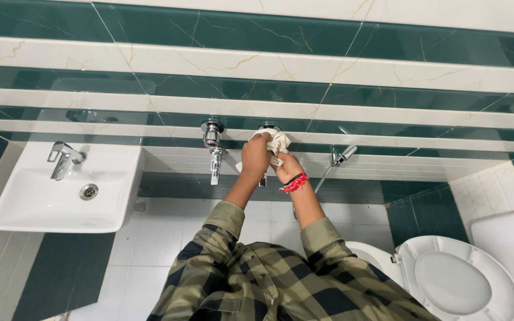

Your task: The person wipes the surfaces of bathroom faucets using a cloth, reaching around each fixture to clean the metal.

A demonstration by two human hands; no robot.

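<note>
Both hands work at 1 chrome wall tap (267, 126) on the striped green and white tile wall (388, 65). The left hand (256, 156) has its fingers curled shut around a white cloth (279, 142), pressing it against the tap so that most of the fitting is hidden. The right hand (288, 168), with 1 red thread band at its wrist, sits just below, fingers closed on the lower part of the cloth and the tap's body. The cloth lies bunched between hands and wall, touching the fitting.

As a judgement, the wiping of this tap is under way, not finished: the cloth is wrapped on it, and whether the metal beneath is clean cannot be told. The neighbouring tap (213, 148) to the left and the spray fitting (342, 156) with its hose to the right stand bare, with no cloth on them.

Counted: 1 cloth, 2 wall taps, 1 spray fitting, 1 white washbasin (43, 205) with 1 mixer faucet (63, 159) and 1 drain, 1 toilet (453, 279) with its lid down.
</note>
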